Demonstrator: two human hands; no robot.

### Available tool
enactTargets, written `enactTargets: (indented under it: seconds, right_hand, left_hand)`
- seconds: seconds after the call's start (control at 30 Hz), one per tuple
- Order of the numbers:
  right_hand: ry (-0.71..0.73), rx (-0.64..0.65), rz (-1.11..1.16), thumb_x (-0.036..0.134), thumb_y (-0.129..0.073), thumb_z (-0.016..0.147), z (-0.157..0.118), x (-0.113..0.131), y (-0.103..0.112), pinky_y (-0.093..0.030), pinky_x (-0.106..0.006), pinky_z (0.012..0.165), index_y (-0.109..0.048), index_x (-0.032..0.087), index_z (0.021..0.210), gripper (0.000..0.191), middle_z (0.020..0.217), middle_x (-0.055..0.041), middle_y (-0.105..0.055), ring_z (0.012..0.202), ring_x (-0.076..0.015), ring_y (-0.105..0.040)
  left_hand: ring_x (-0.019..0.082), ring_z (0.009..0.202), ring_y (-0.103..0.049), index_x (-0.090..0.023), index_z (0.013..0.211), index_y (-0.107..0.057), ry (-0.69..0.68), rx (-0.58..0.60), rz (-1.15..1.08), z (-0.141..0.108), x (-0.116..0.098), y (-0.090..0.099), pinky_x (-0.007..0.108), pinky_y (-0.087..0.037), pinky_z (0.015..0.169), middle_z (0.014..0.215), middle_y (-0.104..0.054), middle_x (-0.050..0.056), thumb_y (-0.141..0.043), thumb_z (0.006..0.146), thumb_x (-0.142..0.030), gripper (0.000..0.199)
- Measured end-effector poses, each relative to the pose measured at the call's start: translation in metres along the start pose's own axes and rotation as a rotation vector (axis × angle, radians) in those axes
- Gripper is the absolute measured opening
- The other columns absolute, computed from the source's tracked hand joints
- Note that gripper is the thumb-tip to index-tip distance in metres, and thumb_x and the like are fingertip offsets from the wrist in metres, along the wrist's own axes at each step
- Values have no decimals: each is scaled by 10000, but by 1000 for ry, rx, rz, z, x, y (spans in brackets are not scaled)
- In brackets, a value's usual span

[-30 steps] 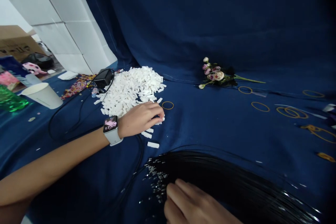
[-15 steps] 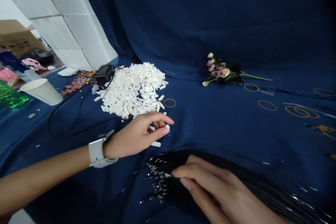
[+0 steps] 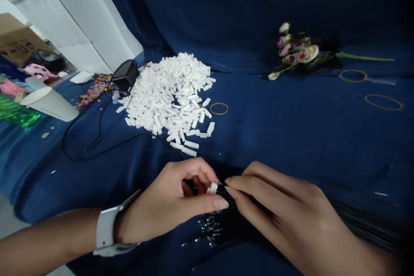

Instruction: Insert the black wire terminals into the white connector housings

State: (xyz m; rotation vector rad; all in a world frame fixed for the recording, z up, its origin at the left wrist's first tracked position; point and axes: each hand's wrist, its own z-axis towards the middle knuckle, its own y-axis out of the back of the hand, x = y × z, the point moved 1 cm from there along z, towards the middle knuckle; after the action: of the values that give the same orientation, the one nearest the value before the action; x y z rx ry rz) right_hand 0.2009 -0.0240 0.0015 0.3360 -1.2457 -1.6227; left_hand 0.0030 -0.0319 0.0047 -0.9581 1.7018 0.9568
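My left hand [image 3: 170, 202] is closed, thumb and fingers pinching a small white plastic connector [image 3: 213, 187] at the end of a bundle of black wires [image 3: 241, 207]. I can't tell whether the wires are seated in the connector. My right hand [image 3: 287, 211] is just beside the left, its fingers [image 3: 255, 181] curled over the same bundle and gripping it close to the connector. Below the hands, metal pins [image 3: 210, 226] glint on the loose wire ends, and the bundle runs off toward the right.

A navy cloth [image 3: 291, 129] covers the worktop. Toward its far side, well beyond my hands, lies a heap of white connectors [image 3: 164, 95], with a few strays [image 3: 189, 146] on its near side. A black power adapter [image 3: 125, 75] and its cable [image 3: 97, 148] lie left of the heap, and a gold rubber band [image 3: 219, 108] sits just right of it. Further right are artificial flowers [image 3: 299, 49]. A white smartwatch [image 3: 106, 228] is on my left wrist.
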Motion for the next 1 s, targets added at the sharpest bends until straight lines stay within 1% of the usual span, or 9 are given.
enactTargets:
  seconds: [0.1,0.23,0.33,0.53,0.63,0.73,0.8,0.93,1.0]
  right_hand:
    - [18,30,-9,122,-318,1022,-4,0,-4,-507,-232,618,-650,177,873,367,799,-18,-613,693,-109,-573]
    - [12,11,4,136,-345,1015,-8,0,-10,-490,-238,580,-561,188,771,330,796,-16,-598,689,-112,-565]
    - [5,0,-2,140,-353,1012,-9,-1,-11,-475,-255,560,-543,199,778,306,803,-19,-596,688,-120,-565]
    - [12,-2,-17,139,-338,1016,-11,-2,-12,-403,-279,502,-497,206,750,317,785,-18,-573,630,-119,-523]
    - [20,7,-41,117,-362,999,-13,-2,-14,-409,-280,527,-527,196,761,301,799,-23,-578,656,-125,-528]
    - [35,0,-66,114,-385,993,-13,-1,-15,-418,-272,542,-611,169,890,254,805,-19,-577,672,-122,-531]
    - [42,-3,-86,111,-393,991,-12,0,-15,-415,-270,543,-630,156,937,247,790,-13,-566,662,-119,-524]
    - [54,-8,-107,99,-361,998,-8,2,-13,-404,-269,526,-632,157,862,309,738,-5,-550,610,-114,-504]
    - [49,-19,-109,92,-352,997,-7,3,-13,-405,-267,519,-641,154,856,327,731,-7,-564,596,-111,-510]
  left_hand:
    - [80,650,-565,-192,833,-633,-6,-3,-38,0,3,0,177,-396,560,708,-625,-54,-736,775,-167,120]
    - [58,615,-534,-184,796,-620,28,-10,-91,1,3,-1,154,-390,549,680,-609,-74,-782,709,-100,202]
    - [53,593,-515,-179,782,-613,43,-14,-117,1,1,-1,148,-386,538,660,-595,-80,-802,682,-83,235]
    - [59,581,-503,-178,778,-607,47,-22,-116,3,3,0,150,-382,525,640,-578,-78,-817,665,-84,256]
    - [70,583,-503,-180,780,-607,36,-21,-106,3,5,-1,160,-380,517,645,-573,-70,-823,661,-102,259]
    - [73,581,-499,-180,768,-602,47,-18,-103,2,4,-1,163,-375,515,643,-570,-68,-829,653,-106,264]
    - [69,578,-492,-178,752,-594,64,-18,-107,2,4,-2,159,-367,512,633,-568,-71,-834,644,-102,273]
    - [61,573,-482,-176,726,-583,74,-25,-124,2,3,-2,148,-357,510,607,-563,-81,-842,628,-85,291]
    - [56,567,-477,-177,726,-586,67,-19,-143,2,4,-2,142,-352,506,603,-565,-85,-840,628,-70,292]
